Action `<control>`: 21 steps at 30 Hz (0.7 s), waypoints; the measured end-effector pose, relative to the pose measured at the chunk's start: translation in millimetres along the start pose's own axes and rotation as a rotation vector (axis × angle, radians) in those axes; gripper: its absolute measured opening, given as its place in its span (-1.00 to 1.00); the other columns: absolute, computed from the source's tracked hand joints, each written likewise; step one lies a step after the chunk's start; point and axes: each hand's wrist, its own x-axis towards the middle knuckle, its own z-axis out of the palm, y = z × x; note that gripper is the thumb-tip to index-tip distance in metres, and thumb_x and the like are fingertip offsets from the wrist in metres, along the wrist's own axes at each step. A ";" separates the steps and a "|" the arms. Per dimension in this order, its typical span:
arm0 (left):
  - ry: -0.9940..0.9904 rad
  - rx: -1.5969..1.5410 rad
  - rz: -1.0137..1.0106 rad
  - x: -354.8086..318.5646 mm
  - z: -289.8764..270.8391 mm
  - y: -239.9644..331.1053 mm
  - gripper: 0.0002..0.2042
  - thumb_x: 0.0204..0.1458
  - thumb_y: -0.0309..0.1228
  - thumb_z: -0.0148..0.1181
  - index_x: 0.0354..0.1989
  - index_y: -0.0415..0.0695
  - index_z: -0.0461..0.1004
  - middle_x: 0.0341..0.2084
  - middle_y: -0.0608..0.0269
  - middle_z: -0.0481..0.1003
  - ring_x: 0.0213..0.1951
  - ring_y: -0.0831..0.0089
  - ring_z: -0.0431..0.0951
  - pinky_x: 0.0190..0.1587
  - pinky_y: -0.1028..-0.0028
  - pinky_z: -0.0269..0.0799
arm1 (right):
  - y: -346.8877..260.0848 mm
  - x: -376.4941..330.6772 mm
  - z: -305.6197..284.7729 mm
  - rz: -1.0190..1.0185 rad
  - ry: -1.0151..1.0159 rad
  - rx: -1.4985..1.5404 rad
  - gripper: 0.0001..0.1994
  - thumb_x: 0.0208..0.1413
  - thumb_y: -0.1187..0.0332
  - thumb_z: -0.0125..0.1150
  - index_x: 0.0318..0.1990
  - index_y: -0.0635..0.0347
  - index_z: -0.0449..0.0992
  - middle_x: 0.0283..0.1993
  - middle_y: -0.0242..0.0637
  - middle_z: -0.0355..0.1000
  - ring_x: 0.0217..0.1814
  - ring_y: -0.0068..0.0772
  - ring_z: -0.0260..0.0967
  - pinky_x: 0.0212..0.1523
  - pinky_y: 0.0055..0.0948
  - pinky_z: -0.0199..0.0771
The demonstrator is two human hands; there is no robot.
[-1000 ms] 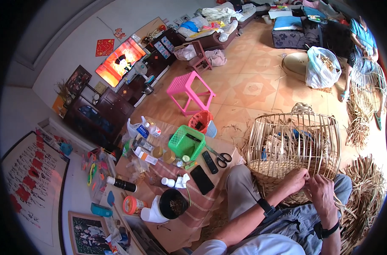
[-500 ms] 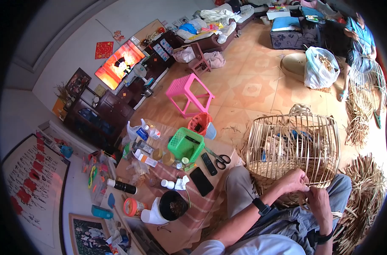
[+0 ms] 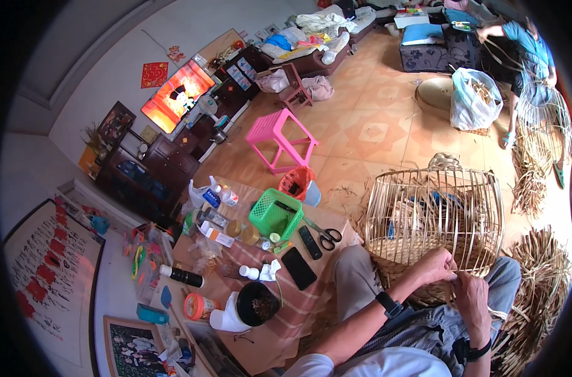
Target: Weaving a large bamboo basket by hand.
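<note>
Between my knees lies a half-woven basket, its lower part closely woven from straw and its upper part bare pale ribs. My left hand reaches in from the left at the basket's near side, fingers pinched. Close against it is my right hand, thumb and fingers closed too. Both hold a straw strand between them, partly covered by the fingers. Blue material and loose straw show through the ribs. A large heap of dry straw lies beside my right leg.
To my left a cloth-covered table holds scissors, a phone, a remote, a green basket and a black bowl. Beyond stand a bin and a pink stool. Another person handles strands at far right.
My hands have barely shifted and stay together at the basket's near side. The other person has stretched an arm out to the left, drawing strands.
</note>
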 end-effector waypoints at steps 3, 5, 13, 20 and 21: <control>0.033 0.009 0.013 0.1 1.5 0.1 -0.79 -0.12 -0.42 0.47 -0.33 -0.26 0.65 -0.51 0.21 0.61 -0.44 0.47 0.59 -0.33 0.41 0.49 | -0.9 -1.0 -4.2 -0.055 0.018 -0.025 -0.84 0.24 0.33 0.16 -0.32 0.23 0.42 -0.47 0.03 0.44 -0.33 0.21 0.41 -0.27 0.03 0.30; 0.050 0.034 0.021 0.9 3.5 -1.2 -0.79 -0.12 -0.43 0.47 -0.33 -0.26 0.65 -0.52 0.20 0.61 -0.44 0.45 0.59 -0.33 0.40 0.49 | -1.9 0.4 -6.5 -0.043 -0.008 -0.020 -0.83 0.24 0.32 0.16 -0.32 0.22 0.42 -0.47 0.03 0.44 -0.33 0.21 0.41 -0.26 0.02 0.29; 0.206 0.175 0.057 -2.4 22.0 -5.4 -0.88 -0.05 -0.49 0.33 -0.34 -0.26 0.62 -0.49 0.01 0.62 -0.43 0.22 0.64 -0.33 0.28 0.53 | -6.6 9.1 -12.8 -0.076 -0.067 -0.113 -0.80 0.22 0.30 0.18 -0.35 0.24 0.46 -0.48 0.03 0.45 -0.34 0.17 0.44 -0.26 0.02 0.32; 0.466 0.224 0.186 -8.6 41.9 -11.4 -0.93 -0.01 -0.56 0.24 -0.34 -0.24 0.52 -0.45 -0.09 0.59 -0.33 -0.05 0.63 -0.25 0.11 0.52 | -9.1 14.6 -14.0 -0.057 -0.126 -0.132 -0.85 0.18 0.32 0.19 -0.37 0.19 0.49 -0.46 -0.04 0.47 -0.32 0.10 0.46 -0.24 0.00 0.33; 0.509 0.271 0.248 -8.0 43.9 -13.2 -0.92 -0.02 -0.58 0.22 -0.34 -0.24 0.49 -0.45 -0.09 0.58 -0.31 -0.06 0.62 -0.23 0.10 0.51 | -9.0 13.6 -13.1 -0.066 -0.102 -0.119 -0.84 0.19 0.32 0.19 -0.37 0.19 0.48 -0.48 -0.05 0.46 -0.33 0.09 0.45 -0.23 0.00 0.33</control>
